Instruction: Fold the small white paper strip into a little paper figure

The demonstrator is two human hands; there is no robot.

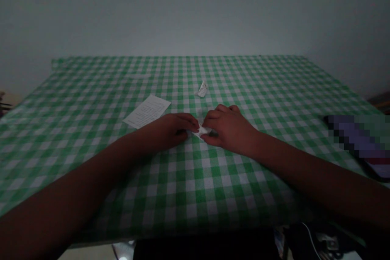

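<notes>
A small folded piece of white paper (202, 131) lies on the checked cloth between my hands. My left hand (178, 128) presses its fingertips on the paper's left side. My right hand (227, 126) has its thumb and fingers closed on the right side, covering part of it. Beyond the hands stands a small folded paper piece (202, 89), pointed at the top, with dark marks on it. Left of it, near my left wrist, a sheet of printed paper (148, 111) lies flat, partly hidden by my forearm.
A green and white checked tablecloth (195, 178) covers the table up to a pale wall (195, 12). At the right edge lies a dark, flat object (356, 138), blurred by pixel blocks. A white cable (311, 237) shows below the table's front edge.
</notes>
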